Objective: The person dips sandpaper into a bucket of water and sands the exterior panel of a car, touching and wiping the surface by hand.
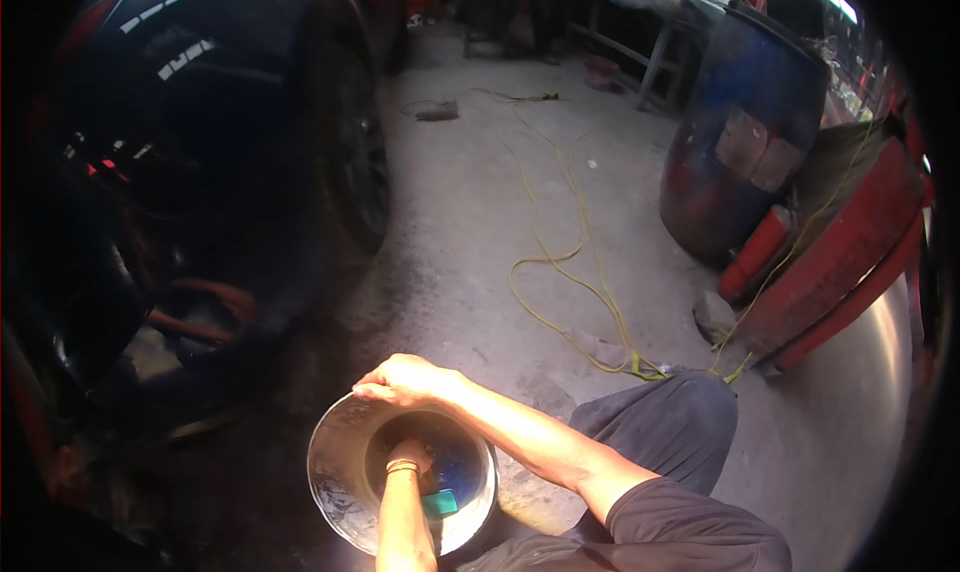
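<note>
A pale metal-looking bucket [330,472] with dark water in it stands low in front of me. My right hand [400,380] grips the bucket's upper rim, with the forearm crossing from the lower right. My left hand [410,454] reaches down inside the bucket, its fingers hidden in the water. A teal rectangular piece [440,502] lies in the bucket just right of my left wrist.
A dark car [170,192] with its wheel [355,152] fills the left side. Yellow cords [560,257] snake across the concrete floor [450,222]. At right are a blue barrel [720,202] and red panels [830,272]. A bench [655,52] stands at back.
</note>
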A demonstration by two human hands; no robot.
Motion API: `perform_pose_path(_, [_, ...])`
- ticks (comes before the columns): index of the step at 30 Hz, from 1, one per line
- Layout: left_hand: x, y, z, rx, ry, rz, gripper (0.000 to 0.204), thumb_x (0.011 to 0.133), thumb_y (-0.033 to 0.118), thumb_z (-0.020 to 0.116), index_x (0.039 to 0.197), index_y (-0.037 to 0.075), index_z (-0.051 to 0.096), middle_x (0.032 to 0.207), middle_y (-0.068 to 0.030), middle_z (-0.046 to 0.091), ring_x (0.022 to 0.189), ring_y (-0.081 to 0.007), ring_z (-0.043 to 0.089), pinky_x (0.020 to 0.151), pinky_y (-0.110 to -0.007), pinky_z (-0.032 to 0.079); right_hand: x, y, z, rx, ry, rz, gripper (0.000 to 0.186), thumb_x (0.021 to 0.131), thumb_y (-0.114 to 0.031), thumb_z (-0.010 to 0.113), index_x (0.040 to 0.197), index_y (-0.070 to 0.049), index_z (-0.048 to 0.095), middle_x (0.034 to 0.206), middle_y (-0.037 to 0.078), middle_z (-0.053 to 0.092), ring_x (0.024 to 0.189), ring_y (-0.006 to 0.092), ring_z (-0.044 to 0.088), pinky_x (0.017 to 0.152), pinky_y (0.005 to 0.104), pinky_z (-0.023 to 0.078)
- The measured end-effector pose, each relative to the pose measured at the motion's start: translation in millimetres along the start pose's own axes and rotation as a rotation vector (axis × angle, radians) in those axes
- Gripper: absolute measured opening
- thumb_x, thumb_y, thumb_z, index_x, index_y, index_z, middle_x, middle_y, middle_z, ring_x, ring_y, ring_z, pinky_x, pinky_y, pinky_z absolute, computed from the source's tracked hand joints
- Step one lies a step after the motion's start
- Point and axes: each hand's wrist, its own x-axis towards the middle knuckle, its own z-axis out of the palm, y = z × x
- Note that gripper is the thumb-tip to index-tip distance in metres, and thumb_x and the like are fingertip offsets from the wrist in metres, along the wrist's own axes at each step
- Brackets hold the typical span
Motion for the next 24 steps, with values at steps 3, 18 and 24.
perform_pose_path(3, [-1, -16, 39, 0.132, 0.022, 0.166, 0.048, 0.101, 0.021, 0.062, 0.146, 0.008, 0.072, 0.153, -0.0202, 0.067, 0.139, -0.0369, 0.065, 0.118, -0.045, 0.053, 5, -22, 16, -0.060, 0.009, -0.014, 0.050, 0.109, -0.055, 0.061, 0.133, -0.017, 0.082, 0.126, 0.014, 0.082, 0.121, 0.0376, 0.076, 0.109, 0.0502, 0.058])
perform_pose_path(18, [-307, 18, -372, 0.669, 1.154, 0.431, 0.069, 0.086, -0.015, 0.066, 0.151, 0.007, 0.064, 0.153, -0.0158, 0.067, 0.146, -0.0357, 0.061, 0.124, -0.047, 0.051, 68, -40, 16, -0.249, -0.339, -0.057, 0.068, 0.104, -0.067, 0.061, 0.129, -0.007, 0.082, 0.122, 0.021, 0.081, 0.122, 0.0390, 0.074, 0.108, 0.0511, 0.057])
perform_pose_path(24, [-342, -55, -394, 1.156, 1.058, 0.000, 0.085, 0.091, 0.005, 0.076, 0.170, 0.015, 0.045, 0.180, -0.0028, 0.038, 0.168, -0.0242, 0.032, 0.138, -0.059, 0.022, 76, -36, 36, -0.418, -0.350, -0.093, 0.055, 0.096, -0.057, 0.077, 0.115, -0.006, 0.084, 0.105, 0.022, 0.081, 0.108, 0.0408, 0.077, 0.097, 0.0512, 0.061])
